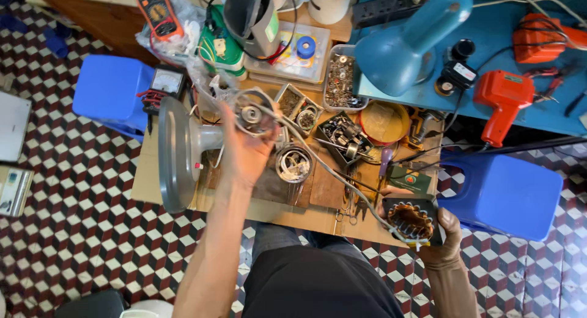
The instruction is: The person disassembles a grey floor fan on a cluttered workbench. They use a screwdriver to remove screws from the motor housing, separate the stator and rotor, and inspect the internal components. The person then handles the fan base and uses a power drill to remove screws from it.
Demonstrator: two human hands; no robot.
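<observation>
My left hand [244, 153] is raised over the table [165, 177], fingers closed around a round metal motor cover [252, 113] (a bearing shows at its centre); at about 4 o'clock from it, my right hand [443, 235] grips a black motor stator [411, 221] with copper windings, near the table's front edge; a grey fan base [174, 153] lies at 9 o'clock of the left hand; a blue lamp [406, 43] stands at 1 o'clock.

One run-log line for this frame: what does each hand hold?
left hand: raised, holds round metal motor cover | right hand: holds motor stator, copper windings | cable links both | setting: cluttered workbench
</observation>
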